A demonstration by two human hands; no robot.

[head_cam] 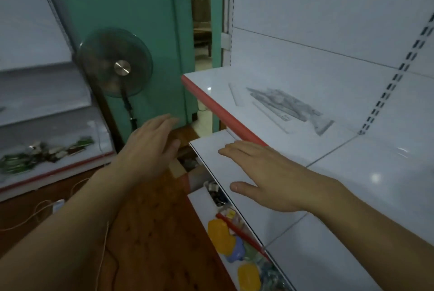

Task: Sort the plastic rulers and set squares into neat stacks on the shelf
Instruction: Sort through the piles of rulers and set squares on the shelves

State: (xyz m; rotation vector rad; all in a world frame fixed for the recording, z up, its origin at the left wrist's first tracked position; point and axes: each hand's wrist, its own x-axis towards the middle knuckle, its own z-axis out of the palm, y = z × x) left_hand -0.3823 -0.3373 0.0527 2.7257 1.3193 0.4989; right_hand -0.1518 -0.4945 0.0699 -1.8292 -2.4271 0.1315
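Rulers and set squares (287,106) lie in a loose, overlapping heap on the white shelf (340,156), toward its back panel, with one ruler (234,94) apart just left of the heap; nothing looks stacked yet. Both hands are empty with fingers straight: the right hand (265,173) hovers over the shelf's front edge, short of the heap, probably reaching, while the left hand (150,147) hangs off the shelf, over the floor.

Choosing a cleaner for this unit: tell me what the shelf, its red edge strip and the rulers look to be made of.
Shelf: probably white painted metal, glossy; it mirrors the lights.
Red edge strip: looks like matte plastic, no glare.
Rulers: clear plastic, see-through with grey markings; blur hides details.
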